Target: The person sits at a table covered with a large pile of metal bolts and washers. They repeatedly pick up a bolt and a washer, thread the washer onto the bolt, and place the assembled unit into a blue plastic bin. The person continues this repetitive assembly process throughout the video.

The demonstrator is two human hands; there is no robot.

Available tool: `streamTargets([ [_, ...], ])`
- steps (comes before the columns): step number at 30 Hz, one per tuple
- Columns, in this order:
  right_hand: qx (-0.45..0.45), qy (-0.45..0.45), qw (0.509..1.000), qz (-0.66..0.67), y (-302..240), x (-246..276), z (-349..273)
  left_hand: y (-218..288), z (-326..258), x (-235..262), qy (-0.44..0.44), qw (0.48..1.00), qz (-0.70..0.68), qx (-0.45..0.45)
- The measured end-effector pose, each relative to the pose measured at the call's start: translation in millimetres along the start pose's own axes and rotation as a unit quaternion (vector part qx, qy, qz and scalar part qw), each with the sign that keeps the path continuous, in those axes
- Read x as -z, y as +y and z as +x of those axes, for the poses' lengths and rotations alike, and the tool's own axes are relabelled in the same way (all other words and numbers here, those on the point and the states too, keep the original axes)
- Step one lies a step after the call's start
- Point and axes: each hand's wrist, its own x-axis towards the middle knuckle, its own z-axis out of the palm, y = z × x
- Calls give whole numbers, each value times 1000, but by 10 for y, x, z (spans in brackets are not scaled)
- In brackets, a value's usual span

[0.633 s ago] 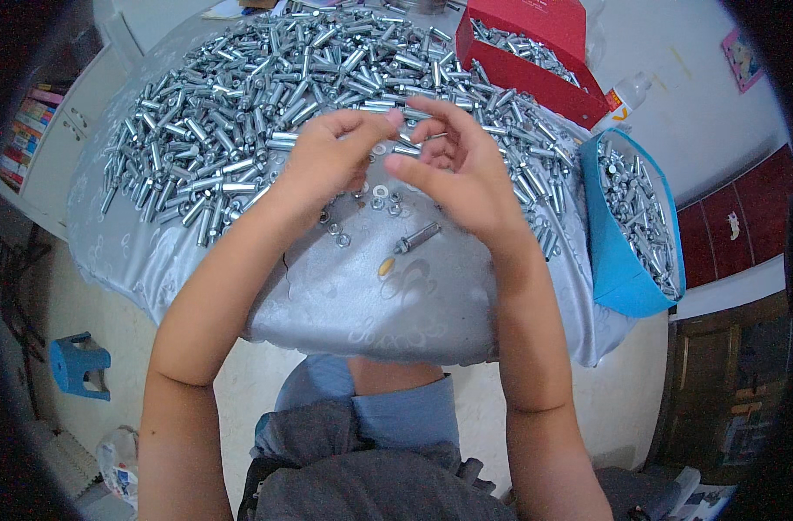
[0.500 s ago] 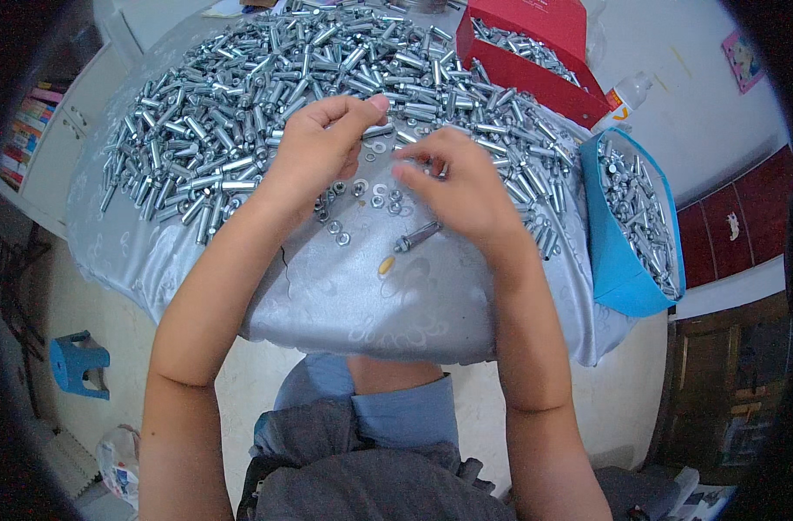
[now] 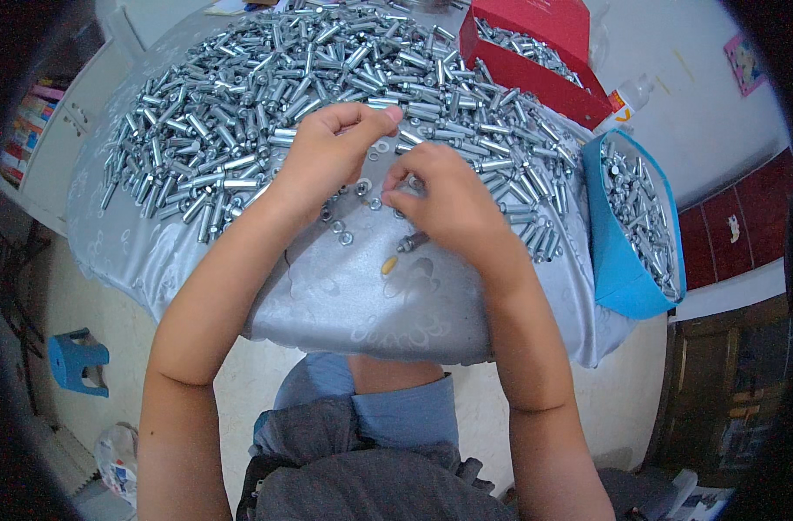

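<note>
My left hand (image 3: 325,154) is closed above the near edge of a large pile of metal expansion bolts (image 3: 231,113), thumb and forefinger pressed together. Whatever it holds is hidden by the fingers. To its right, lower over the cloth, my right hand (image 3: 448,198) bends its thumb and forefinger into a pinch beside a few loose nuts (image 3: 375,205); I cannot make out what is between the tips. Flat washers (image 3: 381,148) lie between the hands. More nuts (image 3: 346,238) rest nearer to me. One single bolt (image 3: 410,242) lies partly under my right hand, next to a small yellow oval piece (image 3: 389,265).
A shiny grey tablecloth (image 3: 327,304) covers the round table. At the back right stands an open red box (image 3: 535,74) of bolts, with a white bottle (image 3: 631,94) beside it. A blue fabric bin (image 3: 626,286) full of bolts sits at the right edge. A blue stool (image 3: 77,360) stands on the floor.
My right hand has moved slightly left and down, its fingers now pinching by the nuts. The left hand has shifted slightly right and down and stays closed.
</note>
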Motion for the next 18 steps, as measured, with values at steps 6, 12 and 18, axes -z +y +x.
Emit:
streamTargets([
  [6,-106,87,908,396,1,119,97,5,-13,-14,-11,1000,2,-24],
  [12,-149,30,868,473,-65,175,90,24,-41,26,-74,996,-44,-1],
  [18,-128,32,876,464,-22,149,96,2,-26,64,-122,983,-132,47],
])
